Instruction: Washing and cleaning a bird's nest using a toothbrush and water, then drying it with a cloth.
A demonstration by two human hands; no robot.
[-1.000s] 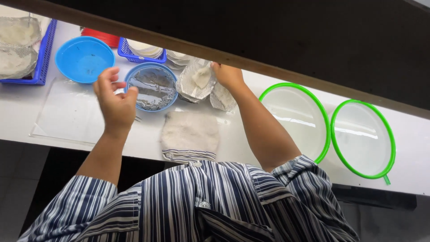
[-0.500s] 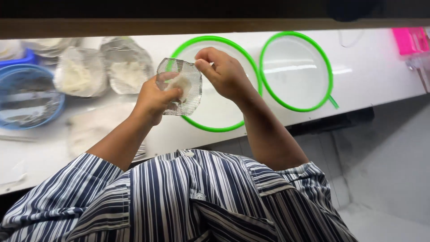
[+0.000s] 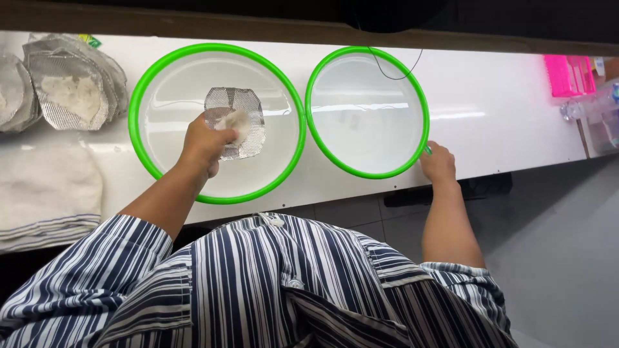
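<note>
My left hand (image 3: 205, 143) holds a piece of grey mesh (image 3: 245, 106) with a small white lump on it, inside the left of two green-rimmed white basins (image 3: 147, 84). My right hand (image 3: 439, 161) grips the near rim of the right green-rimmed basin (image 3: 367, 171), at its small green handle. Both basins rest side by side on a white counter (image 3: 496, 122).
Several mesh pieces with white material (image 3: 68, 90) lie at the far left of the counter. A folded striped white towel (image 3: 45, 193) sits below them. A pink basket (image 3: 570, 74) and clear items stand at the far right. A thin black cord hangs over the right basin.
My view has shifted right. Both hands held the mesh piece up before; now the left hand has lowered it into the left basin, and the right hand has moved to the right basin's rim.
</note>
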